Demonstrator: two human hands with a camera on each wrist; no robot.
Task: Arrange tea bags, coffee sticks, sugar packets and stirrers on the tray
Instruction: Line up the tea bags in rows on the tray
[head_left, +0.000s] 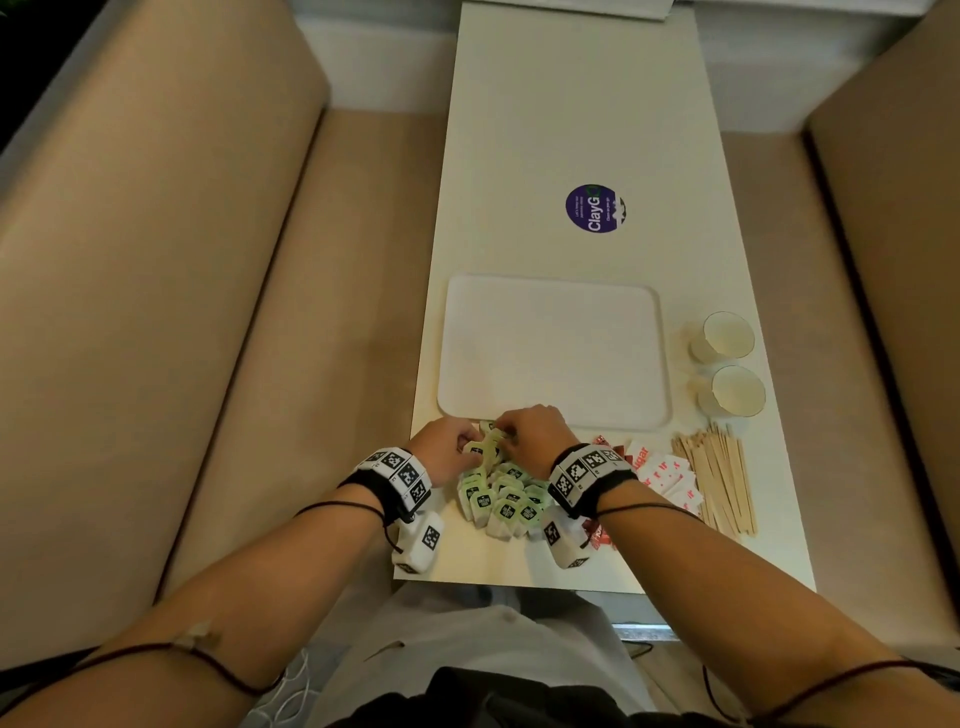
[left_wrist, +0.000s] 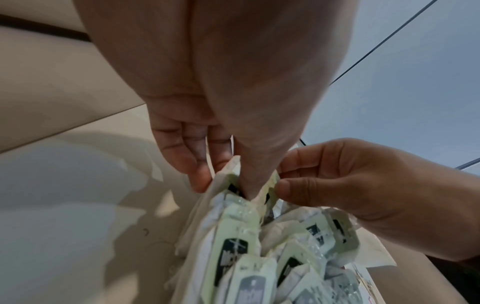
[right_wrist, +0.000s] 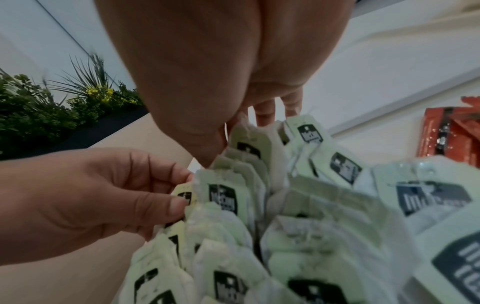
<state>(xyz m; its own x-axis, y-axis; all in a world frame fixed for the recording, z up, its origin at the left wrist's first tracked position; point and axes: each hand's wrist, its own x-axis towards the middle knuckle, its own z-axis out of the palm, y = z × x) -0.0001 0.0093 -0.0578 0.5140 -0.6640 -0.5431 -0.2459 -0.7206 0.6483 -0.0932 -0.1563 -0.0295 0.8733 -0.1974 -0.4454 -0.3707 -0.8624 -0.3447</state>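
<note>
Head view shows the left hand (head_left: 451, 451) and right hand (head_left: 530, 434) both pinching tea bags (head_left: 501, 499) at lower centre, below the bare tray (head_left: 649, 358); tangled strings may drag extras along.

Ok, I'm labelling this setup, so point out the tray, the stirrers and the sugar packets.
tray (head_left: 550, 358), head view, bare middle of its floor.
stirrers (head_left: 719, 475), head view, middle of the wooden bundle.
sugar packets (head_left: 662, 470), head view, top of the white pile.
</note>
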